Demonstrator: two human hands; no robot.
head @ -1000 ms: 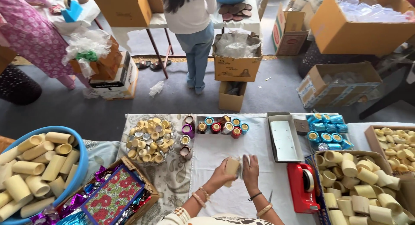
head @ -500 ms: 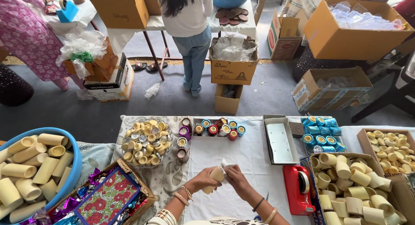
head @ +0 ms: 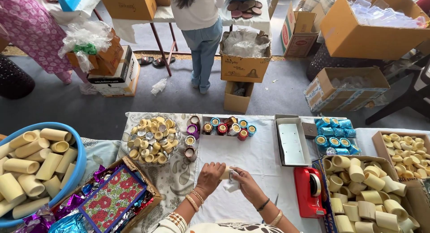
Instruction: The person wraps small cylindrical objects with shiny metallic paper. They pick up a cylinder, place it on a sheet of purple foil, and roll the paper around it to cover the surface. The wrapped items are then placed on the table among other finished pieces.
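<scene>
Gold bangles ring the left wrist point(head: 193, 198); the right wrist point(head: 268, 210) wears a dark band and a gold bangle.

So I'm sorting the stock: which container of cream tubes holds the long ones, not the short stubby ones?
The round blue tub at the far left holds the long cream tubes. The cardboard box at the right, beside the red tape dispenser, holds shorter, stubbier ones.

a table covered with a white cloth point(head: 264, 157) carries the goods. on it lie a blue basin point(head: 74, 170) of cream tubes at the left, a patterned floral box point(head: 112, 199) beside it, a round dish of small cream rings point(head: 152, 134), a row of coloured foil-wrapped cups point(head: 228, 125), a grey tray point(head: 292, 143), a red tape dispenser point(head: 309, 190) and a box of cream tubes point(head: 363, 192) at the right.
</scene>
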